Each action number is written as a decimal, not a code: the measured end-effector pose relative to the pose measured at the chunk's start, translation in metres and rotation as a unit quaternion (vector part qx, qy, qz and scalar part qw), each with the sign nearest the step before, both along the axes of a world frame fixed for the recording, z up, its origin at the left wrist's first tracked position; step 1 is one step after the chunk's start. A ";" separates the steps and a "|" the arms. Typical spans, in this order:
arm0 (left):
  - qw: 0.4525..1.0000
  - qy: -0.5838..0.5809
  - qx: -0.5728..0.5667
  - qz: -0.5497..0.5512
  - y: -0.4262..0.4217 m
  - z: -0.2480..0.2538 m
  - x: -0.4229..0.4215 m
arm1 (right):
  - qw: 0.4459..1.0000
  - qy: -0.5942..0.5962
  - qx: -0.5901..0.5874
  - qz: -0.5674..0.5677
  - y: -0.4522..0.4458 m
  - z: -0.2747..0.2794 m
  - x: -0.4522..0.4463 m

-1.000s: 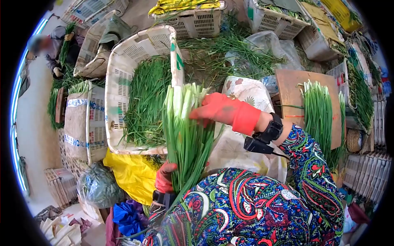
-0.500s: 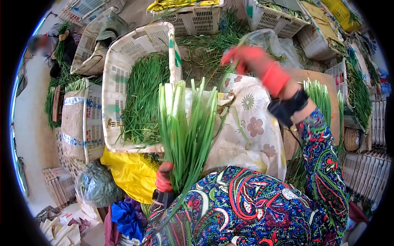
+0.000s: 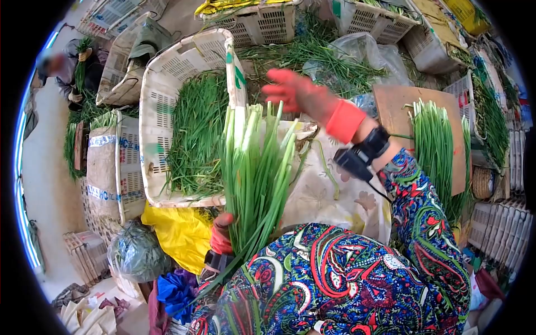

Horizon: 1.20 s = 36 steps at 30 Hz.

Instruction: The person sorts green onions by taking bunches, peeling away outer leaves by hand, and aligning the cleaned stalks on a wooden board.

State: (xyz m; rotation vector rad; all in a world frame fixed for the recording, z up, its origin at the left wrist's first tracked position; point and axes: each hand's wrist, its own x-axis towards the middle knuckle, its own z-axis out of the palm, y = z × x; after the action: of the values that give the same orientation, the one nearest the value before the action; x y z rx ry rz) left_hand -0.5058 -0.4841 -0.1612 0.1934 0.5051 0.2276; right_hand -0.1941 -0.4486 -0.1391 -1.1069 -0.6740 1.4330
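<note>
My left hand (image 3: 221,233), in a red glove, is wrapped around the lower part of an upright bunch of garlic chives (image 3: 254,167). Pale, cut-looking stem ends point up and away from me, while the green leaves trail down onto my lap. Just above those ends is my right hand (image 3: 300,96), also gloved in red, its fingers apart and nothing visible in them. A black device is strapped to the right wrist. Under the bunch, a flowered cloth (image 3: 357,209) covers my knees. Another bundle of chives (image 3: 433,137) lies on a brown board (image 3: 391,106) at right.
A white plastic crate (image 3: 146,128) with loose greens stands left of the bunch. Yellow plastic (image 3: 181,234) lies beside it. Scattered leaves and a clear bag (image 3: 363,53) cover the floor ahead. More crates stand around. At far left another person (image 3: 67,64) holds greens.
My right hand has swung left to above the stem ends, and its fingers have spread. The left hand keeps its hold, with the bunch shifted slightly.
</note>
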 end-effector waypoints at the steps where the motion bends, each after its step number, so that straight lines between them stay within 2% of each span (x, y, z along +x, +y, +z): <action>1: 0.999 -0.031 0.017 -0.020 0.001 0.004 0.003 | 0.999 -0.011 -0.031 0.023 0.004 0.001 0.021; 4: 0.999 -0.026 -0.030 0.029 -0.009 0.018 0.010 | 0.965 -0.095 -0.121 0.213 0.000 0.008 0.029; 5: 0.998 -0.011 -0.067 0.007 -0.007 0.028 0.015 | 0.954 -0.138 -0.134 0.231 -0.008 0.012 0.019; 8: 0.999 -0.043 -0.007 0.029 -0.008 0.001 0.008 | 0.952 -0.160 -0.111 0.237 -0.026 0.031 -0.002; 10: 0.999 -0.027 -0.012 0.011 -0.006 -0.005 0.002 | 0.940 -0.222 -0.107 0.236 -0.025 0.041 -0.005; 12: 0.998 -0.045 -0.036 -0.029 -0.004 0.012 0.008 | 0.932 -0.277 -0.088 0.215 -0.021 0.028 0.000; 13: 0.998 -0.017 -0.059 -0.017 -0.006 0.026 0.015 | 0.924 -0.324 -0.038 0.201 -0.018 0.023 0.007; 14: 0.998 -0.025 -0.062 -0.013 -0.006 0.025 0.016 | 0.952 -0.256 0.010 0.168 -0.015 0.013 0.017; 15: 0.997 -0.032 -0.065 -0.007 -0.007 0.024 0.015 | 0.960 -0.258 0.015 0.106 -0.013 0.028 0.027; 16: 0.997 -0.039 -0.067 0.000 -0.008 0.021 0.013 | 0.912 -0.374 0.145 0.083 -0.003 0.020 0.060; 17: 0.993 -0.072 -0.090 -0.012 -0.007 0.011 0.008 | 0.877 -0.413 0.244 -0.037 -0.002 0.021 0.091; 18: 0.994 -0.057 -0.089 0.001 -0.007 0.011 0.006 | 0.867 -0.416 0.185 -0.201 0.002 0.023 0.117; 19: 0.995 -0.044 -0.089 0.015 -0.008 0.012 0.005 | 0.926 -0.114 0.100 -0.345 0.006 0.028 0.147; 20: 0.995 -0.031 -0.088 0.028 -0.009 0.012 0.004 | 0.925 -0.004 0.118 -0.362 0.004 0.002 0.205; 22: 0.998 -0.033 -0.049 0.031 -0.003 -0.002 -0.002 | 0.927 -0.076 -0.067 -0.360 -0.005 0.015 0.189; 23: 0.999 -0.031 -0.032 0.021 -0.001 -0.009 -0.005 | 0.969 -0.104 -0.069 -0.212 -0.007 0.000 0.175; 24: 0.999 -0.027 -0.016 0.009 0.000 -0.017 -0.009 | 0.987 -0.128 -0.072 -0.061 -0.010 -0.016 0.149; 25: 0.999 -0.005 -0.031 0.020 0.000 -0.024 -0.015 | 0.986 -0.124 -0.098 0.046 -0.018 -0.015 0.095; 26: 0.999 0.010 -0.024 0.021 0.001 -0.035 -0.020 | 0.967 -0.202 -0.090 0.129 -0.036 0.000 0.047; 27: 0.999 0.026 -0.016 0.023 0.002 -0.046 -0.025 | 0.971 -0.165 -0.091 0.150 -0.045 -0.008 0.011; 28: 1.000 0.020 -0.004 -0.002 0.005 -0.037 -0.019 | 0.947 -0.170 -0.137 0.235 -0.045 -0.003 -0.012; 29: 1.000 0.014 0.010 -0.026 0.008 -0.028 -0.013 | 0.950 -0.145 -0.158 0.225 -0.049 0.006 -0.025; 30: 1.000 0.014 0.001 -0.005 0.005 -0.029 -0.013 | 0.952 -0.120 -0.178 0.217 -0.051 0.012 -0.033; 33: 0.999 -0.004 -0.027 0.028 0.009 -0.018 -0.017 | 0.967 -0.060 -0.142 0.200 -0.046 0.007 -0.028; 36: 0.999 -0.033 -0.034 0.015 0.012 -0.010 -0.021 | 0.978 -0.010 -0.096 0.185 -0.042 0.013 -0.025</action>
State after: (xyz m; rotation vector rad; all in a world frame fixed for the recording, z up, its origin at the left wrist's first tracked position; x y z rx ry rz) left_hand -0.5268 -0.4719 -0.1715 0.1119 0.4495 0.2452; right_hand -0.2194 -0.4905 -0.1263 -1.1876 -0.7989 1.8365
